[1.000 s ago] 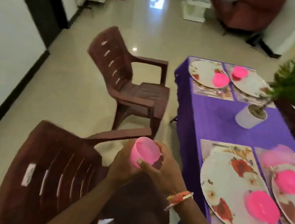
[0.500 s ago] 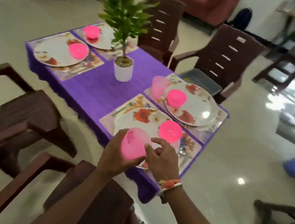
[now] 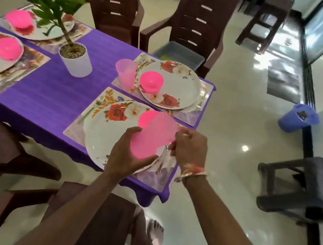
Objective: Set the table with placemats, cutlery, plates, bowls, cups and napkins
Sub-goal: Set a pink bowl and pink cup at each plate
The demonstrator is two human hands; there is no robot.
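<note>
1. The pink cup (image 3: 152, 136) is in the air, tilted, over the near plate (image 3: 100, 134) at the table corner closest to the person. It touches neither the plate nor the placemat (image 3: 74, 131) beneath.
2. The left hand (image 3: 123, 155) holds its lower end, fingers and thumb curled round the base. The right hand (image 3: 191, 148) has its fingers bent against the upper wall by the rim, thumb on the plastic. Whether this is one cup or two nested ones I cannot tell.
3. It looks like thin translucent plastic, so it is likely very light and a little springy. A hard squeeze would flex the wall, and the smooth sides may slip.
4. The best hold, in my judgement, is round the lower half of the wall, where the base stiffens it.
5. A pink bowl (image 3: 146, 119) sits on the plate just behind the cup. The free spot is therefore probably the placemat's far corner — the setting beyond has its own standing cup (image 3: 124, 74) there, beside its plate.
6. Empty and light, it should tip easily — set it flat on the mat, clear of the cutlery (image 3: 96, 104) lying along the edge.
</note>
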